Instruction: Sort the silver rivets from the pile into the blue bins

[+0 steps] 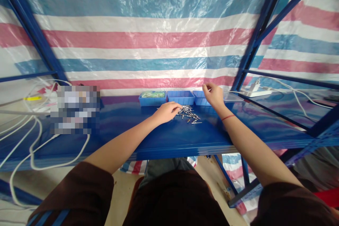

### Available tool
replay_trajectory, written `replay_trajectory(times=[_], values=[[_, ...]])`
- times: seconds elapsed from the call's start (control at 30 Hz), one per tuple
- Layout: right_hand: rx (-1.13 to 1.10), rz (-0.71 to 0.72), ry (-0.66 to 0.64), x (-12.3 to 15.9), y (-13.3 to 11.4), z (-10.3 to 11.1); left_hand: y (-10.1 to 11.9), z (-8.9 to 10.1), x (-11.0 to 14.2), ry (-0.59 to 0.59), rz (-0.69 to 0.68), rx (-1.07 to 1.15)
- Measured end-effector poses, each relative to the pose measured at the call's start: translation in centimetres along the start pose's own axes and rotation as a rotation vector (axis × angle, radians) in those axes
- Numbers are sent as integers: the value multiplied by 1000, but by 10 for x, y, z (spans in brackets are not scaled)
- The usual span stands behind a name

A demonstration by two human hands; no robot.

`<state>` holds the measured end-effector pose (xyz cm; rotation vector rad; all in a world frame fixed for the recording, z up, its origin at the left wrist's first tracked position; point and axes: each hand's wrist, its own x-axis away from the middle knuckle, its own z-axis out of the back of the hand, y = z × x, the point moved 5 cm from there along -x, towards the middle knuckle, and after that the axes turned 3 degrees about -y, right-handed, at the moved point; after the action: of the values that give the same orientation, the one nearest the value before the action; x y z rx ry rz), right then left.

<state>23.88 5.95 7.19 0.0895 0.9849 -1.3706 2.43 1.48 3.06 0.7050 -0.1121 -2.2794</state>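
A loose heap of small silver metal pieces with thin stems, like blind rivets (186, 111), lies on the blue shelf top (159, 136). My left hand (168, 112) rests at the left side of this heap, its fingers curled and closed; what they grip, if anything, is hidden. Raised over the right blue bin (200, 98), my right hand (214, 94) is closed in a pinch. A thin, dark pin (199, 85) sticks out to the left from its fingertips, too small to make out fully.
Along the back stand a middle blue bin (180, 98) and a left blue bin (153, 99) with green-and-white packets inside. White cables (34, 144) trail over the left side. A white power strip (256, 91) lies at the right, beside blue metal uprights (254, 46).
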Motion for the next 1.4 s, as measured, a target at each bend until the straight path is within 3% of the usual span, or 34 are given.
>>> replay_trajectory(times=[0.17,0.4,0.53,0.7,0.87,1.1,1.4], values=[[144,-116,-92,-7,33,-7,11,-9,5,-194,-79,-200],[245,120,-229,2,2,-25,21,-8,6,-223,-115,-225],[240,247,-267,9,-13,-28,17,-8,3,-164,-97,-190],[-207,412,-514,24,-36,-41,0,-1,0,74,47,42],[-629,308,-741,41,-54,-51,-17,0,-4,209,126,289],[-841,189,-686,43,-61,-46,-17,-2,-4,210,155,462],[-927,107,-662,42,-62,-46,-16,-2,-5,235,121,604]])
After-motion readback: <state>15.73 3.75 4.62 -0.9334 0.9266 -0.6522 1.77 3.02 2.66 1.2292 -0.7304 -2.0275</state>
